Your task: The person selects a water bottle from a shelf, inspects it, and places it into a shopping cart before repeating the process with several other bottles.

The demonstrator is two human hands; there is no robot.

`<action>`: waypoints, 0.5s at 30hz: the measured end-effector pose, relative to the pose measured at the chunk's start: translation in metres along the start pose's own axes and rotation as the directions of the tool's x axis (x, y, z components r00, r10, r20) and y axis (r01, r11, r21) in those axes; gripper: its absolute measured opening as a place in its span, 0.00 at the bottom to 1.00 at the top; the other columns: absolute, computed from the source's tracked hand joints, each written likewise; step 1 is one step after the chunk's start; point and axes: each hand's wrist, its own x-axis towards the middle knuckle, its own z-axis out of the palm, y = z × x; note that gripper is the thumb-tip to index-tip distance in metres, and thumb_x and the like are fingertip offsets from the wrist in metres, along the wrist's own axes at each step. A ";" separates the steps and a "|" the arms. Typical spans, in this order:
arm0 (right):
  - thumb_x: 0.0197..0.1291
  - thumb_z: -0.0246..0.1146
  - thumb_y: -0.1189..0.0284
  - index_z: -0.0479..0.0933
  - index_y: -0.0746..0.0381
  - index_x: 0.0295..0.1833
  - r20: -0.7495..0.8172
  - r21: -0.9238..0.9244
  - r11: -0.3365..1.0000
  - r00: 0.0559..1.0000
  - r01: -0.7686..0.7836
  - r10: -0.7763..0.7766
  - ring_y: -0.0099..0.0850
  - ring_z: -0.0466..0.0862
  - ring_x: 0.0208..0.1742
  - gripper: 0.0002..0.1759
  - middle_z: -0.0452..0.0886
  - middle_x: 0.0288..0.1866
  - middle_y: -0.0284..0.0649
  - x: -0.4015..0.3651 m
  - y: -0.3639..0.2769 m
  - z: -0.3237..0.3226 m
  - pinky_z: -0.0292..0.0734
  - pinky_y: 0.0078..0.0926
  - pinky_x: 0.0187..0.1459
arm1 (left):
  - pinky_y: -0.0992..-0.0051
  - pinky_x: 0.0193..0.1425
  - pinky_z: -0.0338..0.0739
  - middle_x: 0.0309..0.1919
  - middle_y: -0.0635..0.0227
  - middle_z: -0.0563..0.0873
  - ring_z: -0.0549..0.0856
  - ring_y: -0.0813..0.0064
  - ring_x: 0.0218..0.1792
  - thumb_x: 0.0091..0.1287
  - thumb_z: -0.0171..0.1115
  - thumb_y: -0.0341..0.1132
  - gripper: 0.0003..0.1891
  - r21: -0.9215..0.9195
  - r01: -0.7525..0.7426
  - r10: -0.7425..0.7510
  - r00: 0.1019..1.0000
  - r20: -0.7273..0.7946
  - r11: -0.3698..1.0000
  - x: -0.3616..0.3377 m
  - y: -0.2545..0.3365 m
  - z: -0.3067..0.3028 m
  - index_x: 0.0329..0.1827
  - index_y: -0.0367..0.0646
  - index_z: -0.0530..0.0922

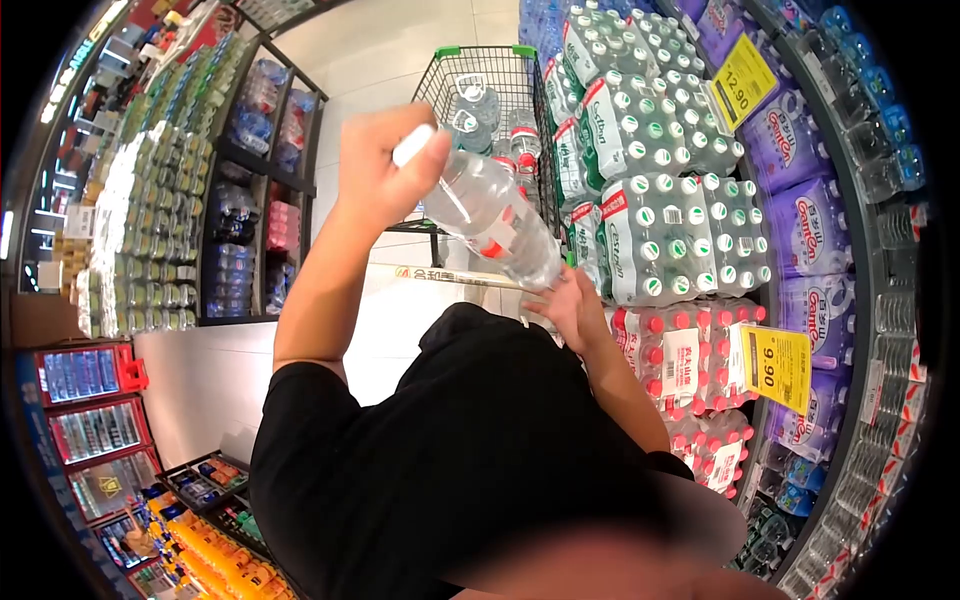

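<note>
A large clear water bottle [498, 218] with a red and white label hangs tilted in front of me, its base lower and to the right. My left hand [385, 165] is closed around its top end, where a white piece sticks out by the thumb. Against the base rests my right hand [568, 308], its fingers curved under the bottle and partly hidden. Behind the bottle stands a shopping cart [436, 80] with green corners. Inside it are large clear water bottles [476, 100] and red-capped bottles [525, 150]. The cart's handle bar [450, 275] runs just below the bottle.
Shrink-wrapped packs of white-and-green-capped bottles [685, 238] are stacked close on my right, above red-capped packs [690, 350]. Yellow price signs [776, 368] stick out there. Purple packs [805, 230] line the shelf behind. A dark shelf rack [262, 180] and stacked cans [160, 200] stand left.
</note>
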 end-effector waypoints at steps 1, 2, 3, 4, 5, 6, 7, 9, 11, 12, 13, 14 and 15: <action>0.65 0.55 0.43 0.65 0.65 0.66 0.082 0.143 0.989 0.996 -0.040 0.029 0.40 0.79 0.57 0.39 0.76 0.58 0.49 -0.003 -0.012 0.038 0.77 0.38 0.55 | 0.76 0.20 0.61 0.12 0.70 0.70 0.68 0.82 0.17 0.64 0.62 0.48 0.25 -0.106 0.031 -0.031 0.999 0.010 0.994 0.006 0.004 0.001 0.17 0.38 0.67; 0.63 0.56 0.41 0.64 0.66 0.68 0.163 0.279 0.956 0.986 -0.087 0.042 0.41 0.79 0.57 0.42 0.76 0.59 0.50 -0.004 -0.013 0.060 0.78 0.38 0.54 | 0.76 0.20 0.60 0.12 0.71 0.70 0.68 0.84 0.17 0.65 0.62 0.47 0.25 -0.214 0.062 -0.058 0.998 0.025 0.975 0.010 0.005 0.005 0.17 0.38 0.67; 0.61 0.56 0.38 0.63 0.66 0.68 0.249 0.259 0.960 0.968 -0.109 0.043 0.42 0.80 0.56 0.45 0.75 0.60 0.53 -0.001 -0.006 0.066 0.78 0.37 0.51 | 0.76 0.21 0.61 0.13 0.73 0.71 0.68 0.86 0.19 0.66 0.61 0.47 0.25 -0.263 0.101 -0.082 0.993 0.080 0.960 0.011 -0.003 0.009 0.17 0.38 0.67; 0.58 0.56 0.36 0.62 0.66 0.69 0.332 0.238 0.963 0.943 -0.127 0.042 0.42 0.80 0.55 0.49 0.75 0.60 0.55 0.001 0.001 0.070 0.79 0.36 0.47 | 0.76 0.22 0.62 0.12 0.73 0.70 0.69 0.85 0.19 0.67 0.60 0.46 0.24 -0.270 0.097 -0.073 0.993 0.098 0.958 0.013 -0.004 0.019 0.17 0.38 0.69; 0.56 0.56 0.33 0.61 0.66 0.70 0.411 0.213 0.967 0.911 -0.139 0.040 0.43 0.80 0.53 0.52 0.74 0.61 0.57 0.006 0.007 0.072 0.79 0.35 0.44 | 0.77 0.24 0.62 0.15 0.72 0.72 0.70 0.85 0.21 0.68 0.58 0.46 0.23 -0.279 0.181 -0.140 0.977 0.161 0.943 0.013 -0.009 0.025 0.19 0.38 0.72; 0.56 0.55 0.33 0.60 0.67 0.70 0.422 0.274 0.946 0.906 -0.173 0.043 0.43 0.80 0.53 0.52 0.74 0.60 0.58 0.011 0.018 0.068 0.79 0.34 0.42 | 0.77 0.26 0.63 0.17 0.72 0.74 0.70 0.85 0.23 0.69 0.57 0.46 0.22 -0.282 0.261 -0.201 0.953 0.226 0.923 0.013 -0.017 0.028 0.22 0.38 0.74; 0.57 0.55 0.33 0.60 0.67 0.70 0.432 0.333 0.920 0.901 -0.205 0.044 0.44 0.80 0.52 0.52 0.74 0.60 0.59 0.014 0.034 0.062 0.79 0.34 0.40 | 0.77 0.30 0.66 0.21 0.71 0.77 0.73 0.84 0.27 0.69 0.55 0.49 0.21 -0.361 0.283 -0.184 0.941 0.286 0.889 0.009 -0.032 0.030 0.27 0.39 0.76; 0.57 0.53 0.32 0.60 0.68 0.69 0.417 0.408 0.875 0.906 -0.261 0.076 0.42 0.80 0.47 0.52 0.75 0.57 0.57 0.016 0.044 0.065 0.77 0.30 0.36 | 0.76 0.37 0.72 0.31 0.68 0.82 0.78 0.81 0.34 0.69 0.53 0.56 0.24 -0.500 0.329 -0.132 0.912 0.389 0.801 0.000 -0.069 0.033 0.39 0.40 0.79; 0.57 0.53 0.32 0.61 0.68 0.68 0.359 0.459 0.844 0.927 -0.276 0.108 0.41 0.79 0.44 0.52 0.76 0.54 0.56 0.017 0.041 0.088 0.76 0.29 0.35 | 0.70 0.49 0.75 0.43 0.63 0.82 0.80 0.73 0.45 0.67 0.50 0.64 0.32 -0.777 0.538 -0.159 0.842 0.516 0.326 -0.023 -0.079 0.053 0.50 0.41 0.75; 0.57 0.53 0.31 0.61 0.67 0.68 0.332 0.484 0.827 0.935 -0.284 0.126 0.40 0.79 0.43 0.52 0.76 0.53 0.55 0.018 0.040 0.100 0.75 0.29 0.34 | 0.66 0.55 0.76 0.49 0.61 0.82 0.81 0.69 0.51 0.66 0.48 0.68 0.36 -0.806 0.591 -0.140 0.802 0.581 0.036 -0.033 -0.074 0.060 0.56 0.41 0.73; 0.57 0.51 0.31 0.63 0.67 0.67 0.304 0.479 0.833 0.943 -0.277 0.139 0.39 0.78 0.40 0.52 0.77 0.50 0.53 0.020 0.040 0.112 0.74 0.29 0.32 | 0.58 0.60 0.75 0.53 0.55 0.80 0.81 0.58 0.54 0.61 0.46 0.74 0.44 -0.807 0.581 -0.049 0.808 0.588 -0.102 -0.038 -0.067 0.063 0.59 0.39 0.70; 0.58 0.47 0.30 0.64 0.66 0.67 0.326 0.468 0.841 0.937 -0.273 0.123 0.39 0.79 0.40 0.50 0.77 0.49 0.54 0.025 0.046 0.117 0.74 0.29 0.32 | 0.50 0.64 0.73 0.57 0.49 0.78 0.80 0.46 0.58 0.56 0.44 0.80 0.51 -0.785 0.572 0.043 0.814 0.580 -0.238 -0.043 -0.060 0.064 0.62 0.37 0.66; 0.60 0.43 0.30 0.64 0.64 0.67 0.348 0.455 0.849 0.931 -0.269 0.109 0.40 0.80 0.40 0.49 0.78 0.49 0.54 0.030 0.054 0.120 0.75 0.30 0.33 | 0.52 0.57 0.79 0.55 0.44 0.79 0.81 0.44 0.55 0.55 0.42 0.81 0.52 -0.714 0.557 -0.015 0.784 0.621 -0.424 -0.051 -0.053 0.060 0.60 0.36 0.68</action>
